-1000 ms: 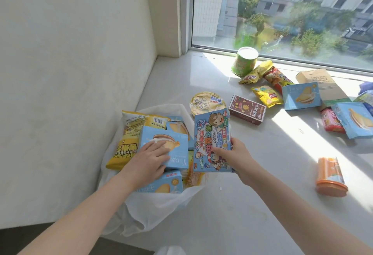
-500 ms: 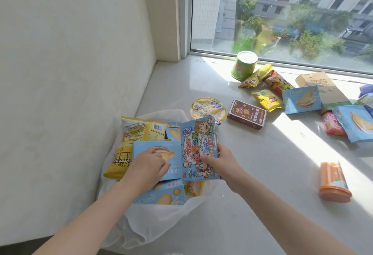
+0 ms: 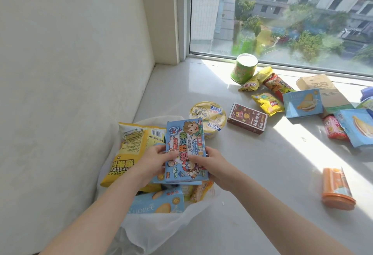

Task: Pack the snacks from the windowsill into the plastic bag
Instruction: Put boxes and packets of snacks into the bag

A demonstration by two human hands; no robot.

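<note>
fingers (image 3: 159,149) of left hand (image 3: 149,164) and right hand (image 3: 213,167) tight around blue cartoon box (image 3: 184,145), forearms converging over plastic bag (image 3: 157,226)

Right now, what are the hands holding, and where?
The blue cartoon-printed cardboard box: left hand on its left edge, right hand on its right edge.

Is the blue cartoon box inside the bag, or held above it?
Held above it: left hand and right hand grip the blue cartoon box by its sides over the white plastic bag.
</note>
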